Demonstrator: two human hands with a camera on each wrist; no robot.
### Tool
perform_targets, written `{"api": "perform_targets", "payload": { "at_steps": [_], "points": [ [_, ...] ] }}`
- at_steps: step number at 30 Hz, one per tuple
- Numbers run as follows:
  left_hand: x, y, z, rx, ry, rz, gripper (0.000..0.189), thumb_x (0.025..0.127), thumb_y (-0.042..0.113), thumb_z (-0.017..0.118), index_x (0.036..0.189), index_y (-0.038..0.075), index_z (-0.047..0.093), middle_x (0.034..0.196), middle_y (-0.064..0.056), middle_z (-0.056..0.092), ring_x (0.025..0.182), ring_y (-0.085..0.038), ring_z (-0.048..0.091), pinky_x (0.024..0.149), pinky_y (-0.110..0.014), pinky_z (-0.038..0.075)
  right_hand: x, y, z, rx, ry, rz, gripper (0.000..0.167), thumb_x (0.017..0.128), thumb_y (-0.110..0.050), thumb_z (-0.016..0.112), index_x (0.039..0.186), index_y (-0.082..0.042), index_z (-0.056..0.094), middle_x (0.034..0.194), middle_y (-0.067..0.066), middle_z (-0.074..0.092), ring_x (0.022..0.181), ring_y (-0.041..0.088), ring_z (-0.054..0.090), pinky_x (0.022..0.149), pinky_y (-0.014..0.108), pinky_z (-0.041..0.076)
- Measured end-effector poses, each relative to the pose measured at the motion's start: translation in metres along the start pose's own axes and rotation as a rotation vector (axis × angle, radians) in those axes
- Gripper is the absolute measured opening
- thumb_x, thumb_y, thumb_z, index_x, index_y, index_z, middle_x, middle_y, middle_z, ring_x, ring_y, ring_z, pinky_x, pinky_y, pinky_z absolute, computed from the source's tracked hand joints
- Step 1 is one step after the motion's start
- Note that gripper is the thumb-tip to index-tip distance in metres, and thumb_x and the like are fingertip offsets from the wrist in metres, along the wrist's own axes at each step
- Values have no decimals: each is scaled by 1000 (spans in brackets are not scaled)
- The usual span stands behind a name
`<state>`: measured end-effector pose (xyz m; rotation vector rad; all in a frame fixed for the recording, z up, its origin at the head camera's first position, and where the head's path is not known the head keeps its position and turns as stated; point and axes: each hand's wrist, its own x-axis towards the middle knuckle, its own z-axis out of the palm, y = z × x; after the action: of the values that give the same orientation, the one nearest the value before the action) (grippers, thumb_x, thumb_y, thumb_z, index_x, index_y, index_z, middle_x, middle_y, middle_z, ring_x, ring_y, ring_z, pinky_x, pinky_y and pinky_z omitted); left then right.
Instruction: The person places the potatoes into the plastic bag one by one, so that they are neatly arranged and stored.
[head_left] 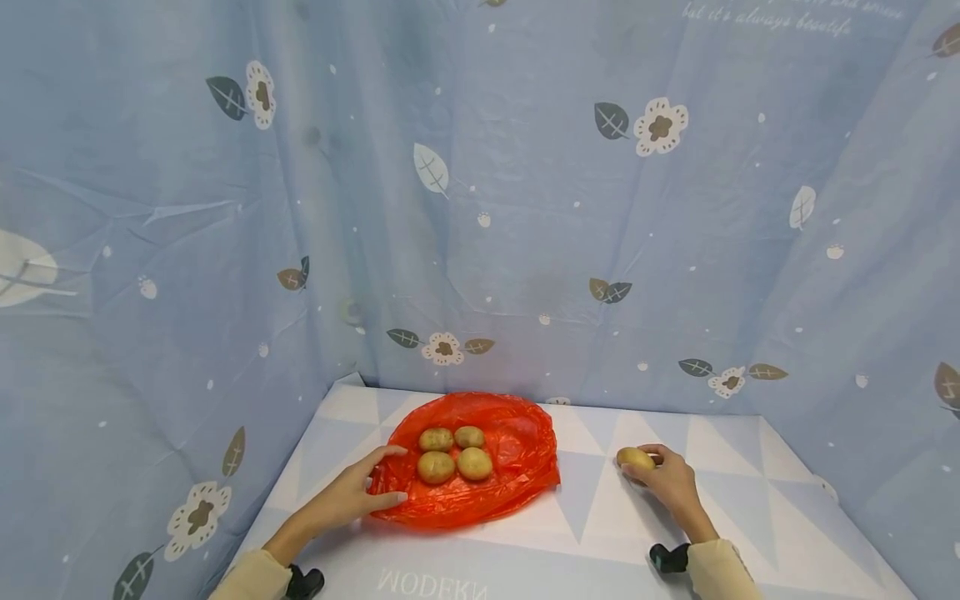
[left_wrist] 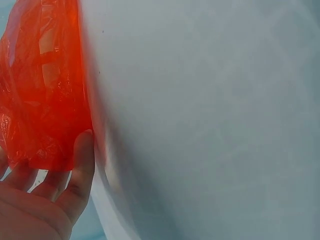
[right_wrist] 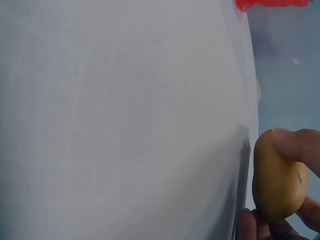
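Observation:
A red plastic bag (head_left: pixel 517 454) lies spread on the table, with several potatoes (head_left: pixel 436 467) in a cluster toward its left half. My left hand (head_left: pixel 347 498) holds the bag's left end, thumb at the near side and fingers farther back. Close up in the left wrist view, the thumb (left_wrist: pixel 84 155) presses along the bag's edge while the other fingers are partly hidden by the red film. Well to the right of the bag, my right hand (head_left: pixel 670 481) grips a single potato (right_wrist: pixel 277 175) between thumb and fingers, just over the table.
A pale cloth with a triangle pattern covers the table (head_left: pixel 600 533), and printed lettering shows at its front edge. Blue curtains (head_left: pixel 525 208) with leaves and flowers hang behind and at both sides. Black wrist cameras (head_left: pixel 670 557) sit on both wrists.

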<state>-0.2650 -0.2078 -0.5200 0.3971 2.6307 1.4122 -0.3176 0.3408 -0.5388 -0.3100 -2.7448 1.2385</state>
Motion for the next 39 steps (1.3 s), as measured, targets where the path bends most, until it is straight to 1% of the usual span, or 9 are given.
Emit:
{"api": "perform_targets", "payload": {
  "at_steps": [4,7,12,15,19,22,29,35,39],
  "points": [
    [1,-1,0,-9,1,-8,71,87,34,84,148,21,50,144,-12,53,121,-34,53,98,-59,47,-3,-5,-1,17,-8,-1,67,84,-41,85,131,0,60,127,28,60,105,35,58,77,36,49],
    [1,-2,0,-10,5,-1,71,87,33,84,148,21,50,146,-13,52,124,-35,53,100,-62,46,-4,-9,-1,23,-5,-12,67,84,-43,85,131,-3,61,129,26,60,106,34,57,76,34,48],
    [1,-1,0,-7,14,-2,71,87,32,84,148,20,49,148,-14,50,127,-38,52,104,-66,43,-7,-19,-3,23,17,-60,64,83,-43,86,129,-6,62,126,22,60,104,33,57,77,33,45],
    [0,0,0,-13,16,-15,71,87,33,84,148,21,49,149,-15,49,128,-39,52,104,-66,42,-9,-25,-3,32,20,-79,64,83,-42,86,129,-5,62,125,22,60,103,32,57,77,33,45],
    [0,-1,0,-22,16,-21,72,87,32,84,149,21,48,150,-15,48,129,-39,51,104,-66,42,-11,-32,-3,56,18,-84,63,82,-40,87,129,-5,62,123,20,60,101,30,57,76,32,46],
    [0,-1,0,-25,14,-18,72,87,32,84,149,21,48,150,-15,49,130,-38,51,104,-66,42,-13,-38,-2,65,20,-88,63,81,-39,88,128,-6,63,122,19,61,100,28,58,75,31,47],
    [0,-1,-1,-32,7,5,72,87,29,84,148,19,48,149,-15,49,129,-38,51,104,-66,42,-14,-48,-1,83,17,-113,64,80,-39,90,128,-6,64,121,16,62,99,27,58,75,33,48],
    [-1,2,0,-41,12,-35,72,87,30,84,149,22,48,151,-15,47,131,-38,50,105,-67,41,-14,-58,1,81,10,-124,64,80,-40,89,129,-8,63,121,14,61,100,28,58,76,32,49],
    [-1,2,0,-44,11,-44,73,87,31,84,149,22,48,149,-14,48,126,-36,52,103,-66,43,-17,-66,3,90,-2,-125,63,80,-38,90,129,-9,63,120,14,61,101,28,59,77,32,50]
  ]
}}
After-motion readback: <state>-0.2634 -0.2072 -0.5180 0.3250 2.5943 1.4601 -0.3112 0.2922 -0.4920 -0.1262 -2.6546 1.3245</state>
